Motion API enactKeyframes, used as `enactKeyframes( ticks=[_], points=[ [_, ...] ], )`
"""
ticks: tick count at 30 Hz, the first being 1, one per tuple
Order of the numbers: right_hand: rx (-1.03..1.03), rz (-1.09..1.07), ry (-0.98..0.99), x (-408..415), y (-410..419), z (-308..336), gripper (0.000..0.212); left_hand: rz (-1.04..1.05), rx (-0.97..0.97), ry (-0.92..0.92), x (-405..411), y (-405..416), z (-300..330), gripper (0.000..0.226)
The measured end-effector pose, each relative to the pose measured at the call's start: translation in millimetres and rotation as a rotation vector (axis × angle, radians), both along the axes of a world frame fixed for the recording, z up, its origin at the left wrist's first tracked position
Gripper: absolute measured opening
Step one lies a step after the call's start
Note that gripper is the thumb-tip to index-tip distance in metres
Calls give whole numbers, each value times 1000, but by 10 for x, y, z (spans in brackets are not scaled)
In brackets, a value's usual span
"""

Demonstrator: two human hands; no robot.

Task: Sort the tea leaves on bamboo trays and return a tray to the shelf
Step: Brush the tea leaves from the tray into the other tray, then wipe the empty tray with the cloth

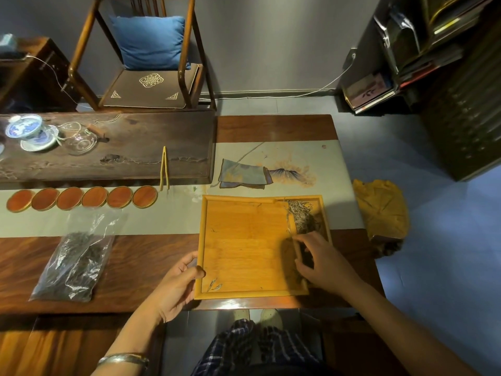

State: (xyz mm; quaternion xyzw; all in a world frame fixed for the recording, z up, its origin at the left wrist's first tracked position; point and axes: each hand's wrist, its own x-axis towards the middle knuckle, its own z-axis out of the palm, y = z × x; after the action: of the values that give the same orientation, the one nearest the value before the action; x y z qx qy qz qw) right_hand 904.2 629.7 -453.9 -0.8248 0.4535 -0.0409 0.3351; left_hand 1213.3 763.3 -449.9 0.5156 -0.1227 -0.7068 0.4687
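Sorting is under way: the left hand [177,283] grips the bamboo tray [244,248] at its near-left edge, the right hand [322,260] pinches tea leaves [303,215] heaped far-right. Next, spread them gently.

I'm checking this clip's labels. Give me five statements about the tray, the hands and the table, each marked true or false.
1. The left hand grips the tray's near left edge. True.
2. The tea leaves are piled in the tray's far right corner. True.
3. The right hand rests on the plastic bag. False: it is over the tray's right side; the bag lies apart, to the left.
4. Four round coasters sit in a row. False: six.
5. The tongs lie inside the tray. False: they lie beyond it, near the coasters.
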Motion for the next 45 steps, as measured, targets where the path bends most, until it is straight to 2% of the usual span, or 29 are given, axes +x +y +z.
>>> enactKeyframes(
  ticks=[5,8,13,16,20,22,25,29,31,33,35,37,41,45],
  points=[
    [-36,-93,-43,138,-136,-96,38,-44,10,-4,-19,4,38,50],
    [-57,-142,-57,241,-293,-123,41,-47,11,11,-25,4,54,48],
    [-108,-175,-25,371,-531,-149,36,-55,31,-48,-25,-5,85,62],
    [-117,-220,8,412,-650,-157,28,-39,19,-23,-14,3,89,50],
    [-121,-279,42,408,-771,-164,18,-45,31,-30,9,36,84,46],
    [-129,-276,42,397,-802,-168,14,-34,31,-18,19,45,82,42],
    [-133,-183,38,422,-779,-160,13,-22,51,-50,22,41,92,52],
    [-174,-162,-28,574,-794,-116,11,5,63,-15,15,20,111,52],
    [-195,-174,-115,722,-896,-38,19,8,63,7,25,3,122,49],
    [-255,-149,-214,913,-1077,53,19,-8,72,21,41,-17,125,49],
    [-282,-94,-137,1166,-1349,61,12,-33,72,22,52,-51,130,47],
    [-213,-50,-1,1441,-1600,21,21,-45,75,11,48,-94,130,50],
    [-157,150,116,1858,-1839,-162,38,-61,85,-39,59,-178,97,57],
    [-234,283,324,1998,-1919,-402,54,-27,62,22,94,-163,11,52]
  ],
)
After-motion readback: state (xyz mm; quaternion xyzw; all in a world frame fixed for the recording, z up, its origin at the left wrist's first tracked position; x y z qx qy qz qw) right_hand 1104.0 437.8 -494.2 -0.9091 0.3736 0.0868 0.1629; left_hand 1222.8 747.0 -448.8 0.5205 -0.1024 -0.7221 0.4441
